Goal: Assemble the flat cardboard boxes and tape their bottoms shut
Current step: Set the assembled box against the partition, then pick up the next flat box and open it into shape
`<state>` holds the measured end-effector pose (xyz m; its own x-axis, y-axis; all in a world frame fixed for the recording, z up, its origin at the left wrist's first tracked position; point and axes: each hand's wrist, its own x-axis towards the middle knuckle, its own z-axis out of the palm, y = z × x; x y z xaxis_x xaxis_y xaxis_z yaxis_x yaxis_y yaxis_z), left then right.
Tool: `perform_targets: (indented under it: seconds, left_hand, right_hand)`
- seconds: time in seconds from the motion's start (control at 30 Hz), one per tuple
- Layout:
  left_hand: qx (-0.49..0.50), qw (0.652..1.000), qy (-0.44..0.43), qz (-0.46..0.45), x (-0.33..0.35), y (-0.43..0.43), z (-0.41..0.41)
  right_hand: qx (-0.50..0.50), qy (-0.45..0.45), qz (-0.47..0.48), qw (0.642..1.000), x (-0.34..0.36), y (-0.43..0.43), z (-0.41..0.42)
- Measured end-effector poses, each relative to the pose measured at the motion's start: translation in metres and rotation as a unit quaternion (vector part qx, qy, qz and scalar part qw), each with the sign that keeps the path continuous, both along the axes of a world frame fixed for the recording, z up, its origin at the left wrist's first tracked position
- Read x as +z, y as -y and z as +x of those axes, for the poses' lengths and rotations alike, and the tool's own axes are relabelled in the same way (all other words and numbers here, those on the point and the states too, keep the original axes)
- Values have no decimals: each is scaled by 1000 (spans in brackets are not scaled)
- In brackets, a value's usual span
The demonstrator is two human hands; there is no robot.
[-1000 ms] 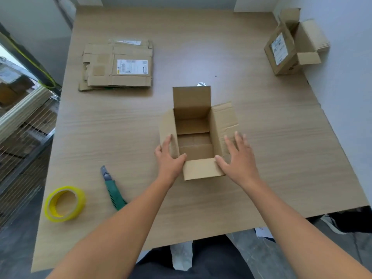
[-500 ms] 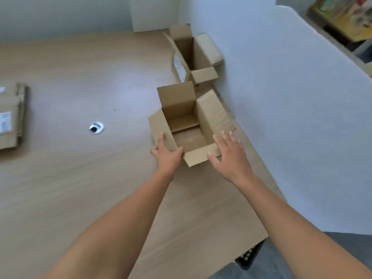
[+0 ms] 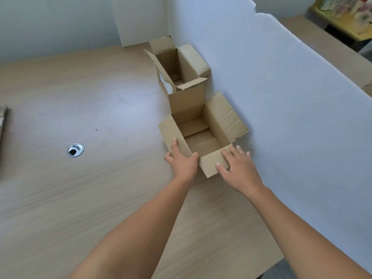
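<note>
Nearest, 2 bare forearms reach in from the bottom edge over the pale wood-grain surface (image 3: 100, 198).

Left hand (image 3: 182, 161): grip slack, fingers straight and laid flat against the outer face of the box's left flap, thumb at the near left corner. Nothing is pinched.

Right hand (image 3: 238, 168): grip likewise wide, fingers spread and straight, palm down over the near flap and the near right corner. The thumb tip rests on that flap.

Between the 2 hands stands the near box (image 3: 221, 117), brown cardboard, mouth up, on the surface close to its right side. All 4 top flaps are open: the near one is folded out toward the person, the left one is angled out, the far one is upright, and the right one leans out to the white partition (image 3: 291, 117), touching it or all but. Inside, the bottom flaps lie folded down; whether tape holds them cannot be told.

Just beyond the upright far flap stands the far box (image 3: 187, 63), also open at the top, with a white label on its left side and its right flap by the partition.

Off left, mid-distance, a round metal grommet (image 3: 75, 150) is set in the surface. At the left edge is a sliver of flat cardboard (image 3: 3, 121), mostly cut off. Past the partition, upper right, is a blurred, cluttered shelf (image 3: 346, 30).
</note>
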<state>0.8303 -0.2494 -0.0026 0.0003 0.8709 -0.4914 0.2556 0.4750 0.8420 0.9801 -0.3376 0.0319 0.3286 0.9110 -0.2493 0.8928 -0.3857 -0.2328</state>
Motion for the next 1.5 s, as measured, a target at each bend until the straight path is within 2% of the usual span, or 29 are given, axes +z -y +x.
perform_targets:
  seconds: [0.1, 0.2, 0.33, 0.47, 0.6, 0.8, 0.97, 1.03, 1.13, 1.23, 1.4, 1.5]
  left_hand:
    - [-20, 1000, -1, 9, 2, -6, 8]
    - [-47, 998, -38, 6, 6, -14, 5]
    - [-78, 982, -120, 125, 18, -15, -48]
    - [-134, 936, -272, 179, 20, -21, -156]
    - [-122, 892, -392, 191, 23, -44, -288]
    - [-35, 868, -487, 86, 24, -81, -508]
    - [51, 877, -476, 39, 15, -130, -663]
    - [62, 882, -466, 39, 7, -159, -711]
    - [79, 908, -410, 25, -10, -205, -765]
    - [57, 936, -348, -3, -21, -236, -788]
    - [58, 926, -372, -4, -24, -240, -777]
    - [115, 941, -316, -25, -18, -229, -770]
  right_hand:
    - [9, 30, -2, 1000, 6, -2, 5]
    - [15, 36, 17, 999, 17, -13, 3]
    - [55, 24, 54, 997, 35, -46, -36]
    - [139, 1, 77, 987, 42, -88, -128]
    - [231, -8, 45, 972, 34, -128, -238]
    - [336, -40, 32, 940, 16, -190, -439]
    - [336, -75, 25, 938, 2, -245, -583]
    - [302, -98, 19, 948, -7, -269, -622]
    - [236, -130, 1, 963, -28, -304, -659]
    - [171, -174, -6, 970, -44, -330, -678]
    - [103, -270, 27, 957, -46, -328, -691]
    - [77, -327, 79, 939, -39, -316, -693]
